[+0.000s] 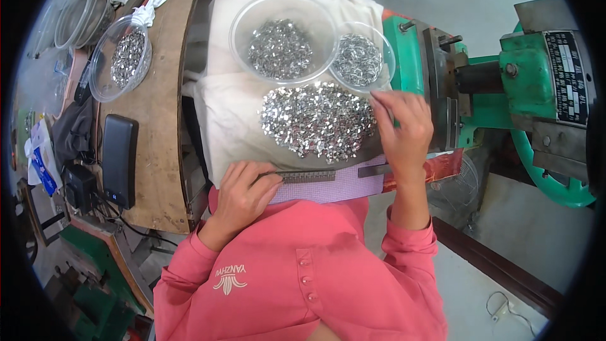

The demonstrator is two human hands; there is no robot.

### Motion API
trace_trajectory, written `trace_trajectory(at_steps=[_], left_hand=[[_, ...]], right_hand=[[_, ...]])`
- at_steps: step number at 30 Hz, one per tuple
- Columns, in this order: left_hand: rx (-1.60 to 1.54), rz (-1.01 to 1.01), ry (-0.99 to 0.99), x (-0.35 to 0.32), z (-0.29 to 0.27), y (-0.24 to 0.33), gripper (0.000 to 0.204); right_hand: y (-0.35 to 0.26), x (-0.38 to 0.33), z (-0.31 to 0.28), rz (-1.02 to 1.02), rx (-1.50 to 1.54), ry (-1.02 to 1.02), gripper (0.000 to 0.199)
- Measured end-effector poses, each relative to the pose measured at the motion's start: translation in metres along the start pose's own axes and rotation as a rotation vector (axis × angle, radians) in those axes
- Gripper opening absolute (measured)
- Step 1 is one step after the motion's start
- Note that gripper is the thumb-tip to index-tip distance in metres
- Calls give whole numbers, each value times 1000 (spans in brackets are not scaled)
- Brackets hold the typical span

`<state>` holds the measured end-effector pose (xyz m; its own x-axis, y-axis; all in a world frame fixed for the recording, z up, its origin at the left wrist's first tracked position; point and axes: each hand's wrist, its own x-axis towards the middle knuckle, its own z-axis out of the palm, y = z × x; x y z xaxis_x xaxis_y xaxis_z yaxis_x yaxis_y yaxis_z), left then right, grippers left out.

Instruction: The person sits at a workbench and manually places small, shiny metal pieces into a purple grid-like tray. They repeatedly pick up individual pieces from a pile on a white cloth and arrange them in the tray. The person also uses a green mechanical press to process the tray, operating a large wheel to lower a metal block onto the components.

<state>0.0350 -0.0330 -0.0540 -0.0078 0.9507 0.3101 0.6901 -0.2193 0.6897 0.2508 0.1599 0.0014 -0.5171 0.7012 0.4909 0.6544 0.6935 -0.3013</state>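
2 hands work mid-frame: left hand (243,192) pinches a narrow metal strip (307,176); right hand (403,131), fingers curled, touches the pile of small silver parts (315,120) on white cloth (224,104).

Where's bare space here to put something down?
Bare wood on the bench, between the black box and the cloth edge. Crowded: cloth under two bowls and the metal pile, by the left hand and right hand.
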Motion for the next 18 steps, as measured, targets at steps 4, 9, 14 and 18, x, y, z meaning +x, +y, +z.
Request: trace_trajectory(at_steps=[4,9,14,18], left_hand=[[-15,-32,18,1,-1,3,29],[-28,-76,92,4,-5,8,33],[-42,-11,134,11,-4,12,37],[-88,23,145,19,-4,17,37]], right_hand=[[15,33,14,11,-15,-161,21],[7,66,34,28,-57,-350,25],[6,86,42,70,-69,-537,19],[4,96,46,69,-78,-584,16]])
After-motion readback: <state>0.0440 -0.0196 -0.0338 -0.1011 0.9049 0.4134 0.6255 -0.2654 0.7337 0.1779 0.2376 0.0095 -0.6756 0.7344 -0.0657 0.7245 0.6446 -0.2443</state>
